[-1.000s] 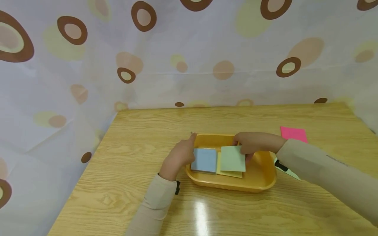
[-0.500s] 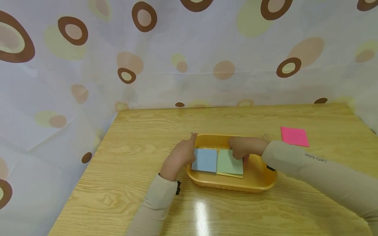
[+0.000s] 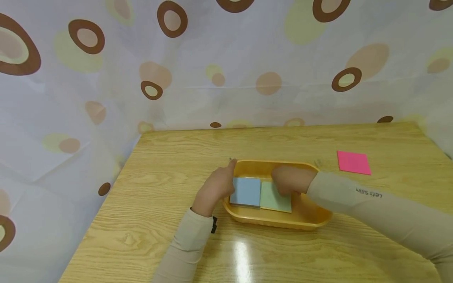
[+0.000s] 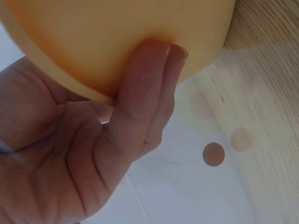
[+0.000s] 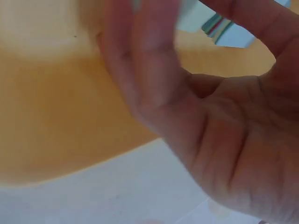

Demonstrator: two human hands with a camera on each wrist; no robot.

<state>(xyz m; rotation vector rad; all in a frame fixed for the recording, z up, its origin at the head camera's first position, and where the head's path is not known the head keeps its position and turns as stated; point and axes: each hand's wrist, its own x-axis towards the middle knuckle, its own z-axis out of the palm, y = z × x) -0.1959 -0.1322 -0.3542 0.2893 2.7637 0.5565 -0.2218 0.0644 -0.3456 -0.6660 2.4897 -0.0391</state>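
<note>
An orange plastic basket [image 3: 276, 225] sits on the wooden table. My left hand [image 3: 216, 188] grips its left end; in the left wrist view the fingers [image 4: 140, 84] lie along the wall with the rim in the hand's bend. Inside, a stack of blue sticky notes [image 3: 245, 192] lies flat at the left. Beside it lie light green sticky notes [image 3: 274, 198], covering the yellow ones beneath. My right hand [image 3: 291, 179] reaches in over their back right corner and holds them there. Its fingertips are hidden in the head view; the fingers [image 5: 156, 60] look curved and blurred in the right wrist view.
A bright pink sticky note pad [image 3: 354, 162] lies on the table [image 3: 170, 165] to the right, behind the right forearm. A patterned white sheet [image 3: 240, 106] with brown and beige spots hangs behind and at the sides. The basket's right part shows bare floor.
My right hand has moved left and lowered the green notes onto the yellow ones, which they now cover. The light green paper right of the basket is out of sight. My left hand stays put.
</note>
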